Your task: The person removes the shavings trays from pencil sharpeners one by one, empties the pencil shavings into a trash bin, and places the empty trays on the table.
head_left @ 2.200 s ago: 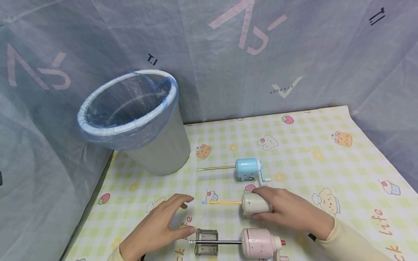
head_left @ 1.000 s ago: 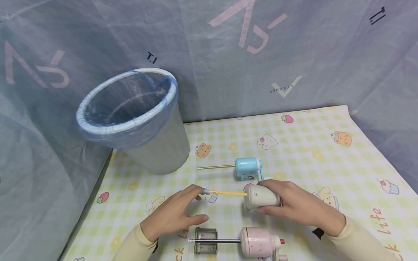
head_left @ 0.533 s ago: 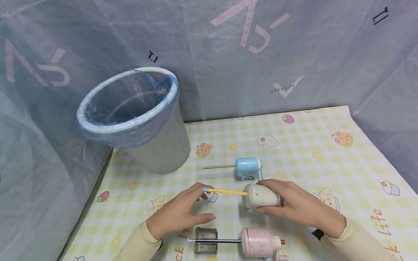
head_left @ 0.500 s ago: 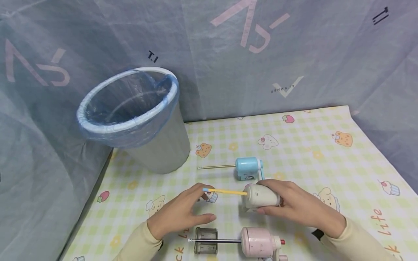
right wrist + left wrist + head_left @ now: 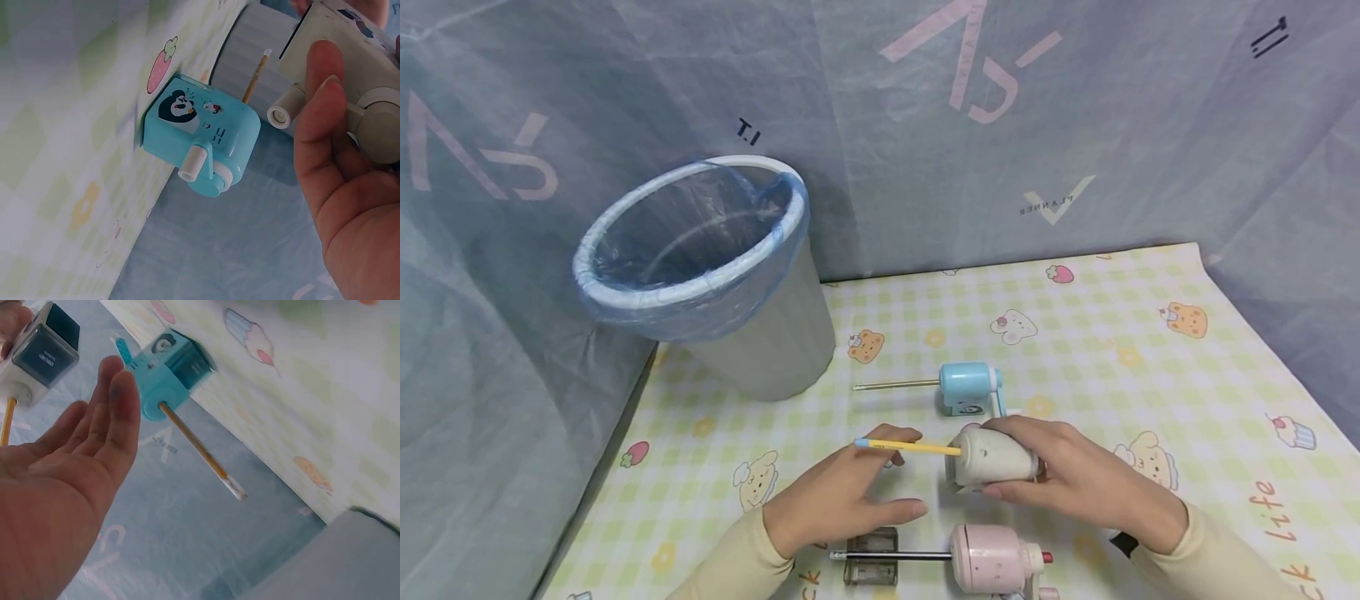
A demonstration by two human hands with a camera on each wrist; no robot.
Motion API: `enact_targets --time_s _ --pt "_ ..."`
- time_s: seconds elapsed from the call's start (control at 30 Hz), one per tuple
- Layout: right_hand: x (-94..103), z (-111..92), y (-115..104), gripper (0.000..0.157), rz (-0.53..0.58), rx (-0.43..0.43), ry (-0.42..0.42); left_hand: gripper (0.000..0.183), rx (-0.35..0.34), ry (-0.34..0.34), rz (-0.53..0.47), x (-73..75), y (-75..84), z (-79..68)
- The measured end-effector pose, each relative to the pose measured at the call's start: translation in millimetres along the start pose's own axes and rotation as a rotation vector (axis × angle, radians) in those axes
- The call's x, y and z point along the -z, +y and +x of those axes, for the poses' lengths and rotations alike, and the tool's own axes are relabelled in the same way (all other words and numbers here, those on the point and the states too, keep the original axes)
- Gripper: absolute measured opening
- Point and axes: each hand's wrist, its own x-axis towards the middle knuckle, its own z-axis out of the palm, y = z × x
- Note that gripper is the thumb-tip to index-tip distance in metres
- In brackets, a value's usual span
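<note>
My right hand (image 5: 1075, 471) grips a white crank pencil sharpener (image 5: 996, 457), thumb and fingers on either side of its body. A yellow pencil (image 5: 917, 447) with a blue end sticks out of its front, pointing left. Its crank (image 5: 287, 107) shows in the right wrist view, beside my fingers. In the left wrist view the dark window of its drawer (image 5: 47, 357) is visible. My left hand (image 5: 850, 492) is empty, fingers and thumb spread, under the pencil's free end in the head view. Whether the pencil touches that hand I cannot tell.
Behind stands a blue sharpener (image 5: 966, 381) holding a pencil (image 5: 895, 385). Nearer me lies a pink sharpener (image 5: 988, 560) with a black pencil (image 5: 925, 556) above a clear grey drawer (image 5: 871, 575). A lined trash bin (image 5: 782, 333) stands back left on the checked cloth (image 5: 1150, 375).
The white sharpener has come up off the cloth, its pencil tilting, and lately shifted slightly left. My left hand has moved right, closer to the sharpener, passing under the pencil.
</note>
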Motion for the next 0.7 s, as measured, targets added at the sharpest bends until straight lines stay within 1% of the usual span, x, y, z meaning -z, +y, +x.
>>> enact_targets --time_s 0.13,0.27,0.33,0.43,0.57,0.7 --pt "-1.4 0.4 -1.7 0.048 0.021 0.012 -0.004 0.068 -0.013 0.000 0.017 -3.1 6.0 5.1" --pt "-3.3 1.5 -5.5 0.050 0.020 0.026 -0.008 0.070 0.000 0.009 0.071 -5.5 12.2 9.2" --pt "-4.2 2.0 -8.4 0.052 0.011 0.035 -0.011 0.070 -0.005 0.013 0.093 -6.7 14.3 11.4" --pt "-5.4 2.1 -12.8 0.054 0.003 0.044 -0.014 0.069 -0.035 0.022 0.089 -8.5 16.2 14.7" --pt "-6.8 2.3 -16.8 0.057 -0.001 0.058 -0.008 0.066 -0.089 0.049 0.071 -11.2 17.9 18.8" --pt "-7.8 3.0 -18.1 0.057 0.006 0.069 -0.001 0.061 -0.122 0.071 0.072 -13.2 20.0 21.7"
